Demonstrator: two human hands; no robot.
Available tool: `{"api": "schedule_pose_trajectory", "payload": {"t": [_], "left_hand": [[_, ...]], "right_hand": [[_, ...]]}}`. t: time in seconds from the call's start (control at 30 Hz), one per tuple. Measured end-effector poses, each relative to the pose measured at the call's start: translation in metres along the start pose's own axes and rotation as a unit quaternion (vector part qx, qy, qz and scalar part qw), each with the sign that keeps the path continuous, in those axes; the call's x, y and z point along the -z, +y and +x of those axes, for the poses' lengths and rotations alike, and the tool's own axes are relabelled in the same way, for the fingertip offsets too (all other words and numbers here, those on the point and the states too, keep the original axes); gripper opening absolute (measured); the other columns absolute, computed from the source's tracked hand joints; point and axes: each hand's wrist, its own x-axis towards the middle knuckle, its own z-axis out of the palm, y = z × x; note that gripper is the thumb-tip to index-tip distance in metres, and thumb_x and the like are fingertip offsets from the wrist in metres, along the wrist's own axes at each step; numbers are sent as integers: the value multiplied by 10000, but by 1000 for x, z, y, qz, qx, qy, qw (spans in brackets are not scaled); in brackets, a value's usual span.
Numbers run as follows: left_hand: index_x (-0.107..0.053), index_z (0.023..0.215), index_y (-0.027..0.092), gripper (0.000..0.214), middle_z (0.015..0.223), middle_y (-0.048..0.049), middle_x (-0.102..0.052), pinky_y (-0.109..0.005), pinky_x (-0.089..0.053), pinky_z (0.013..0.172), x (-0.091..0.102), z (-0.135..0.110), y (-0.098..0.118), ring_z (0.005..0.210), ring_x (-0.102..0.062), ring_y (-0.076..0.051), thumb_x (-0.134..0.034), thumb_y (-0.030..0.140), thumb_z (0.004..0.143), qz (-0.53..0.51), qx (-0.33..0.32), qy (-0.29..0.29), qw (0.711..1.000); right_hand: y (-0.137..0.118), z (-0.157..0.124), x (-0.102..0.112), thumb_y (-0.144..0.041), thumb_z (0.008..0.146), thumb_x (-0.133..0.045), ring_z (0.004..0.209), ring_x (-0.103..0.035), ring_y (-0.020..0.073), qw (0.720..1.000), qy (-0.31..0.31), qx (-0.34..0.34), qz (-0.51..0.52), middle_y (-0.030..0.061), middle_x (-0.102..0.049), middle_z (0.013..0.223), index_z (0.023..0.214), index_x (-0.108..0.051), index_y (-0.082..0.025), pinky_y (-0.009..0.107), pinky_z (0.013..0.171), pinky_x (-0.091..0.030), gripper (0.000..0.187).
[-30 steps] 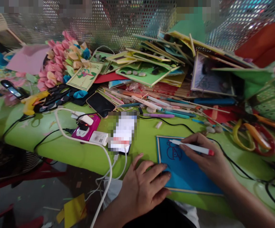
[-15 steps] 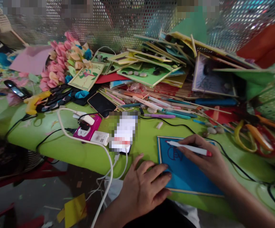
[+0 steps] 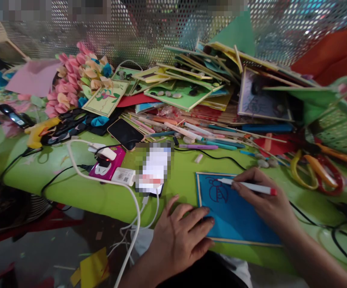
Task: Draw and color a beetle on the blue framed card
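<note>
A blue card [image 3: 233,220] with a wooden-stick border lies at the near edge of the green table [image 3: 80,184]. A dark line drawing [image 3: 217,190] fills its top left corner. My right hand [image 3: 263,200] pinches a white marker with a red end [image 3: 248,187], its tip touching the card beside the drawing. My left hand [image 3: 181,238] rests at the card's left lower corner, fingers spread, fingertips pressing on the blue surface.
A phone [image 3: 153,168], a pink charger block [image 3: 104,165] and white and black cables lie left of the card. Behind are pens [image 3: 200,138], stacked craft cards [image 3: 188,86], paper flowers [image 3: 77,82], a glue gun [image 3: 39,130], scissors [image 3: 320,170] and a green basket [image 3: 341,120].
The marker tip has shifted slightly right across the top of the drawing, and more lines show there. My left hand has stayed on the card's corner.
</note>
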Motion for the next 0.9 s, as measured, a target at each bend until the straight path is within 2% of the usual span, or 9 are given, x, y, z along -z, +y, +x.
{"api": "schedule_pose_trajectory", "payload": {"t": [0.4, 0.67, 0.9], "left_hand": [[-771, 1260, 297, 224, 1352, 82, -819, -439, -300, 1271, 4, 5, 1, 1060, -661, -190, -667, 439, 1121, -5, -1, 9, 1000], [-770, 1281, 291, 234, 1368, 94, -808, -439, -273, 1303, 2, 2, 0, 1098, -656, -183, -721, 419, 1091, -16, 1, 6, 1000], [-772, 1279, 298, 235, 1368, 93, -811, -447, -273, 1304, 1, 1, -1, 1090, -657, -188, -735, 423, 1084, -14, 2, 9, 1000]], "right_hand": [[0, -1, -3, -526, 875, -837, 660, -666, 216, 1000, -11, -19, 5, 25, -732, 742, 830, -725, -266, 328, 593, -529, 286], [-5, 0, -4, -440, 867, -796, 610, -641, 196, 1000, 25, 5, -17, 9, -709, 697, 784, -711, -277, 313, 556, -495, 201], [-3, 0, -2, -430, 857, -786, 547, -566, 178, 998, 51, 14, -31, -14, -638, 633, 743, -681, -280, 318, 516, -423, 216]]}}
